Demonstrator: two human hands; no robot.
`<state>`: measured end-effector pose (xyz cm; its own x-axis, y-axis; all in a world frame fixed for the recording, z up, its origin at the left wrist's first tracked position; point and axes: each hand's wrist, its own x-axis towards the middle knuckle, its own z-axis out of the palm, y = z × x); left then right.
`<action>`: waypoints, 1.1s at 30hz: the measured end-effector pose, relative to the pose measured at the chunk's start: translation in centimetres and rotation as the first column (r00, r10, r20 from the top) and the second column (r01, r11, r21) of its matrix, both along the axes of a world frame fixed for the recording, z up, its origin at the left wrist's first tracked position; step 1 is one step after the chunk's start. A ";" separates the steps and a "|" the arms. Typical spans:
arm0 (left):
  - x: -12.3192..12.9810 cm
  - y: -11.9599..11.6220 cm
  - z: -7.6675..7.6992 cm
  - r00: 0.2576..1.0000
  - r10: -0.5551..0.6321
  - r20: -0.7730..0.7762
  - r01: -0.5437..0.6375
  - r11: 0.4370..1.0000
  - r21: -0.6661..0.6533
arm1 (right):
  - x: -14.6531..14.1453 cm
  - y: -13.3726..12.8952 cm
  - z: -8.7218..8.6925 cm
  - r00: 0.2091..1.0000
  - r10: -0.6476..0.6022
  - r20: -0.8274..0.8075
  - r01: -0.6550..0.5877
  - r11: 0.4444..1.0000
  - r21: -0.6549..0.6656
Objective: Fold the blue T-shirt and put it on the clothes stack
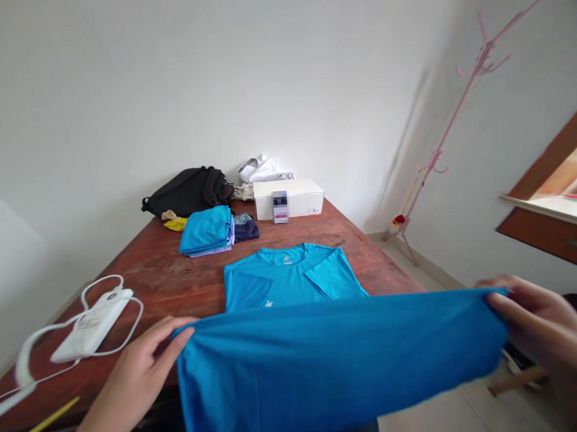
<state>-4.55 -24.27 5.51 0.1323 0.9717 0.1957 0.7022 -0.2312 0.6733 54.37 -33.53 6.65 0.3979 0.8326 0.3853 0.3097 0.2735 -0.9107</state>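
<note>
1. The left hand [132, 375] is at the lower left of the frame. It is partly closed, and its fingers pinch one top corner of a blue cloth [327, 370].
2. The right hand [535, 331] is at the right edge of the frame. It is partly closed too and pinches the other top corner.
3. The blue cloth hangs between the two hands, pulled tight along its top edge, low in the middle of the frame.
4. Just past the cloth, a blue T-shirt [282, 278] lies flat on a wooden table [146, 283], with its sides folded in.
5. To the lower left of the frame, a white gadget [92, 326] lies on the table with a white cord [127, 297] looped around it.
6. Farther back on the table are a stack of folded blue clothes [205, 231], dark folded clothes [246, 229], a black bag [186, 191] and a white box [287, 198].
7. At the upper right of the frame, a pink coat stand [459, 127] stands by the wall.
</note>
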 end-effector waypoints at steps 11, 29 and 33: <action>5.3 21.6 -3.4 0.980 0.199 0.024 -0.198 0.942 0.269 | -2.2 26.5 -5.9 0.812 -0.239 0.532 0.338 0.936 -0.095; 3.1 19.8 -5.0 0.969 0.177 0.175 -0.092 0.909 -0.407 | -2.0 30.5 -10.6 0.788 0.030 0.615 0.285 0.868 -0.407; 2.3 12.6 -4.6 0.910 0.197 0.363 0.042 0.831 -0.555 | -1.0 23.9 -10.3 0.934 0.133 0.331 0.108 0.778 -0.619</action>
<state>-2.20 -11.69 0.96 0.0803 0.9351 -0.3451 0.3527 0.2971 0.8873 53.33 -9.58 -3.64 0.3311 0.9372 -0.1096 0.6284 -0.3057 -0.7153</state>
